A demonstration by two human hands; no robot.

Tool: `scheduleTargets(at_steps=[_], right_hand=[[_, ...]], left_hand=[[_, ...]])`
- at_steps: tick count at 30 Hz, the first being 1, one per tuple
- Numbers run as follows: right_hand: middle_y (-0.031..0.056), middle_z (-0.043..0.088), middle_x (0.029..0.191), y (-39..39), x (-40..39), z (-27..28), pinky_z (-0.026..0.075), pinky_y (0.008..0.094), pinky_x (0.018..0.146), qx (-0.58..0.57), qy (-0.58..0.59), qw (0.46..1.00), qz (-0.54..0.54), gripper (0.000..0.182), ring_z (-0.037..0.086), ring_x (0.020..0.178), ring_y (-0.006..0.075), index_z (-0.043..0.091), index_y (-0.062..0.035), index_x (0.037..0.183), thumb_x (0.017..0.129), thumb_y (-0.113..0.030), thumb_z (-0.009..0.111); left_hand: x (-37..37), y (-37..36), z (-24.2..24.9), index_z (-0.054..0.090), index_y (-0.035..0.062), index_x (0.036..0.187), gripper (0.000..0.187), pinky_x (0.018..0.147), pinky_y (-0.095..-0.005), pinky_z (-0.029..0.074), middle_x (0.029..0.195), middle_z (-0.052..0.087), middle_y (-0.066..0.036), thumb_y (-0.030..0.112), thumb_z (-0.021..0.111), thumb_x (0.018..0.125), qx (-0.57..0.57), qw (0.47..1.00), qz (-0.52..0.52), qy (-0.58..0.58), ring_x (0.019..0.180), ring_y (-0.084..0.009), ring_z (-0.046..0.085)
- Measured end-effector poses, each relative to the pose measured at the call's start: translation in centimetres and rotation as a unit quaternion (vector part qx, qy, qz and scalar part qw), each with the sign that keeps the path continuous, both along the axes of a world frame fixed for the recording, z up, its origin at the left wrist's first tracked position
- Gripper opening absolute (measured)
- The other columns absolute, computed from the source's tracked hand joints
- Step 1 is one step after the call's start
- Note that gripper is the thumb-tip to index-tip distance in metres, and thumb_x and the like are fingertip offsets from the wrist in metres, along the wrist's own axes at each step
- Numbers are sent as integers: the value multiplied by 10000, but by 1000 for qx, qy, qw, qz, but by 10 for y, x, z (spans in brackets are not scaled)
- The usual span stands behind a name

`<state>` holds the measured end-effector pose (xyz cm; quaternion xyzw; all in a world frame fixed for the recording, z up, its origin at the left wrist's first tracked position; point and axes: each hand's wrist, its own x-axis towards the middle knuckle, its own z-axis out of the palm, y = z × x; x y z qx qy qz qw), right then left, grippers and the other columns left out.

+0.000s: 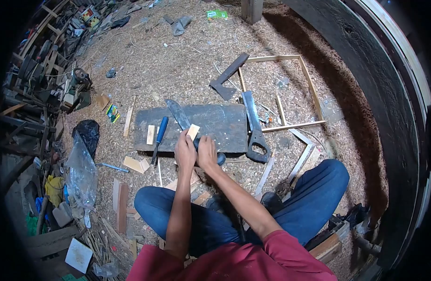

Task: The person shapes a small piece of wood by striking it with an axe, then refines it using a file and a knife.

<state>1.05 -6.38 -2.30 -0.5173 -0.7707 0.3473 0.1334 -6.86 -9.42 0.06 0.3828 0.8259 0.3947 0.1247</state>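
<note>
My left hand (185,151) is closed around a small pale wood block (193,131) that sticks up past its fingertips. Close beside it, my right hand (207,152) is curled over the dark handle of a machete, partly hidden under the fingers. The machete's blade (177,114) points away from me over a dark wooden board (215,122). A chisel with a blue handle (162,129) leans across the board's left part, near my left hand. Another small wood block (151,135) lies left of the chisel.
Right of the board lie a handsaw (254,126), an axe head with its handle (227,79) and a thin wooden frame (310,89). Wood offcuts (137,164) and shavings cover the ground. Clutter lines the left side; a thick dark beam (365,61) runs along the right.
</note>
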Motion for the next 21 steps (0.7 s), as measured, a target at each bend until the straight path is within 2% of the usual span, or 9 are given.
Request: scheduleTargets(at_steps=[3,5,8,9,14,16,21], right_hand=[[280,601,1069,4,10,5,486,498,865,10,39,999,-23,330,590,1007,436,579,70,1051,769,-49,704],[230,649,961,15,27,12,505,478,805,-15,115,992,-59,246,634,917,397,633,45,985,782,-71,711],[196,668,874,33,60,25,513,458,758,18,150,982,-112,204,654,838,368,660,30,946,793,-93,716],[206,672,879,39,71,26,516,462,772,19,159,978,-130,186,655,847,393,646,20,961,801,-58,701],[203,674,874,58,141,15,519,455,786,7,134,969,-210,192,659,846,376,648,36,984,810,-42,674],[207,676,884,56,161,5,517,452,789,-3,116,964,-238,201,662,857,371,650,41,994,812,-44,672],[215,677,912,52,191,-21,508,465,807,5,124,958,-259,235,655,867,390,651,40,997,786,-48,705]], left_hand=[[2,4,-3,612,12,1188,296,864,-479,468,1045,660,-249,151,435,995,-9,999,-33,11,995,-431,616],[9,10,-8,623,11,1183,301,872,-470,465,1049,656,-245,155,436,996,10,999,-52,8,999,-426,610],[27,21,-7,629,6,1181,307,873,-474,462,1062,652,-243,158,438,994,5,997,-77,1,1003,-425,606],[36,25,-5,636,8,1171,300,868,-472,462,1054,644,-234,173,459,993,2,997,-83,-2,1002,-413,603],[96,39,-5,658,39,1133,285,837,-484,464,1015,629,-195,249,554,971,-14,981,-189,39,954,-409,601],[114,40,-1,670,54,1121,297,825,-489,461,1004,621,-190,279,607,939,-81,967,-236,55,937,-404,601],[140,43,-19,551,40,1200,414,807,-489,466,1011,600,-209,268,685,882,-78,960,-252,90,962,-416,592]])
